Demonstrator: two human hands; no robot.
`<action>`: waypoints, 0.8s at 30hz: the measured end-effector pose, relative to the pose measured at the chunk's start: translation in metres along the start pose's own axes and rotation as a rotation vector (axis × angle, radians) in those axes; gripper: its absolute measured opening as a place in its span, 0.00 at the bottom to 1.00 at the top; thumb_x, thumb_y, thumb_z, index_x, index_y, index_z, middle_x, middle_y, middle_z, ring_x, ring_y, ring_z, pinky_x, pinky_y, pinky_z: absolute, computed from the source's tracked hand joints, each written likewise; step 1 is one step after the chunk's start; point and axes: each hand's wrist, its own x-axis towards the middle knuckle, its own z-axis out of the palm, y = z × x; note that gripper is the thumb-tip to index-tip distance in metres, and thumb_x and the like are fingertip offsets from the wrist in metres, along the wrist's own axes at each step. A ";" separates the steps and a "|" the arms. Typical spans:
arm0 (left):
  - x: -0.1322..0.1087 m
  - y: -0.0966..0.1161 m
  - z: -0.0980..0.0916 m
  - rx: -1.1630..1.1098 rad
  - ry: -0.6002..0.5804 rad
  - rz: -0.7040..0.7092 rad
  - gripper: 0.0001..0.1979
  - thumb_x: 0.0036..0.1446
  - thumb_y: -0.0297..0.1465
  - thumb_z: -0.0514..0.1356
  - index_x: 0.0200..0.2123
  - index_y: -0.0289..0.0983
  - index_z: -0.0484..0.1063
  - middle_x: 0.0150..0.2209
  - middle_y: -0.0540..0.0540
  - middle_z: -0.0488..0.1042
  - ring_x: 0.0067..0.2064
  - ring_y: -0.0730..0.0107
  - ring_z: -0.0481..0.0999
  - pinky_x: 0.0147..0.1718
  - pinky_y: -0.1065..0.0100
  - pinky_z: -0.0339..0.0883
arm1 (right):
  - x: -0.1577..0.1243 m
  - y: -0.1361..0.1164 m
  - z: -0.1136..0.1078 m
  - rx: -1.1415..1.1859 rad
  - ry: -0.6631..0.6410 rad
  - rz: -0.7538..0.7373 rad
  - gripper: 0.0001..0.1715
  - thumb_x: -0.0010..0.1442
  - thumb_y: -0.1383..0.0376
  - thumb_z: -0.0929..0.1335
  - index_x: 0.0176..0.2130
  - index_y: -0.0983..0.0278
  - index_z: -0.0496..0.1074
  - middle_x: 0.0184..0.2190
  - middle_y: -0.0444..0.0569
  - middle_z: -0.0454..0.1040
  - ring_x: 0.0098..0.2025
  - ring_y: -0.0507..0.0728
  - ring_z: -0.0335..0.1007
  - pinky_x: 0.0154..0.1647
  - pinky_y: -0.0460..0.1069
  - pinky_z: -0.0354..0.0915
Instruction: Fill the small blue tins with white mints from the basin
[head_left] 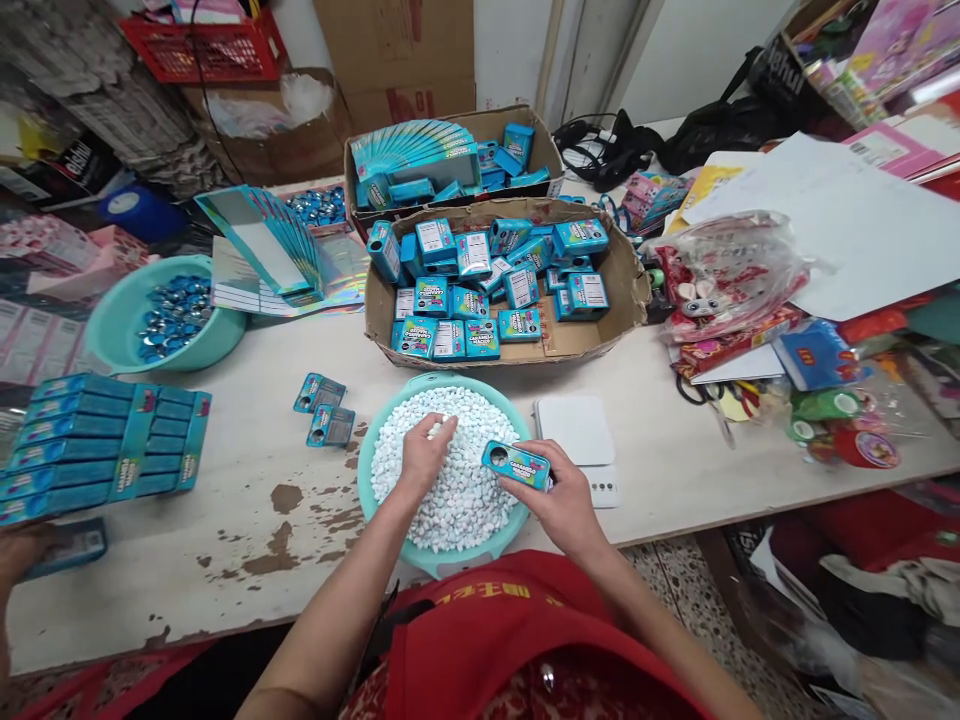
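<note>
My left hand (424,452) reaches into a teal bowl (437,558) heaped with small white pellets (465,500), fingers pinched together on a few of them. My right hand (559,497) holds a small blue box (516,465) over the bowl's right rim, gripped by thumb and fingers. Two more small blue boxes (322,408) lie flat on the table left of the bowl.
A cardboard tray (585,338) of several blue boxes sits behind the bowl, with another carton (450,160) beyond. A white scale (576,432) is right of the bowl. Stacked blue packs (105,445) and a teal bowl of blue gems (166,315) lie left. Another person's hand (19,555) shows at far left.
</note>
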 end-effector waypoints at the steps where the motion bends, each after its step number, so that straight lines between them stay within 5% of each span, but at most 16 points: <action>1: -0.002 0.007 -0.001 -0.158 0.001 -0.103 0.16 0.48 0.43 0.62 0.23 0.36 0.65 0.21 0.53 0.62 0.20 0.77 0.60 0.19 0.73 0.54 | 0.000 -0.001 0.001 -0.013 -0.004 -0.015 0.19 0.50 0.61 0.74 0.42 0.60 0.71 0.41 0.49 0.70 0.43 0.58 0.70 0.44 0.53 0.67; 5: -0.012 0.042 -0.006 -0.637 -0.075 -0.301 0.15 0.47 0.40 0.64 0.29 0.36 0.65 0.22 0.54 0.63 0.17 0.80 0.59 0.13 0.77 0.45 | 0.002 -0.007 0.011 -0.093 -0.020 -0.089 0.18 0.51 0.63 0.74 0.42 0.60 0.71 0.41 0.49 0.70 0.44 0.59 0.70 0.43 0.54 0.67; 8: -0.022 0.060 -0.003 -0.805 -0.089 -0.211 0.12 0.48 0.38 0.63 0.28 0.36 0.65 0.23 0.53 0.65 0.19 0.79 0.63 0.15 0.77 0.52 | 0.004 -0.012 0.024 -0.160 -0.050 -0.156 0.17 0.51 0.66 0.74 0.41 0.60 0.70 0.40 0.50 0.71 0.44 0.60 0.69 0.44 0.54 0.67; 15: -0.036 0.069 0.008 -0.718 0.045 0.097 0.11 0.50 0.36 0.60 0.24 0.36 0.64 0.23 0.51 0.67 0.24 0.73 0.69 0.23 0.71 0.64 | 0.007 -0.024 0.042 -0.190 -0.070 -0.261 0.19 0.50 0.70 0.73 0.42 0.60 0.69 0.39 0.49 0.72 0.44 0.59 0.68 0.44 0.55 0.66; 24: -0.032 0.076 0.013 -0.632 0.122 0.025 0.13 0.52 0.36 0.62 0.23 0.36 0.63 0.21 0.53 0.66 0.22 0.75 0.68 0.24 0.73 0.63 | 0.010 -0.029 0.041 -0.174 -0.075 -0.228 0.19 0.49 0.71 0.73 0.42 0.60 0.70 0.39 0.48 0.71 0.44 0.59 0.67 0.45 0.55 0.66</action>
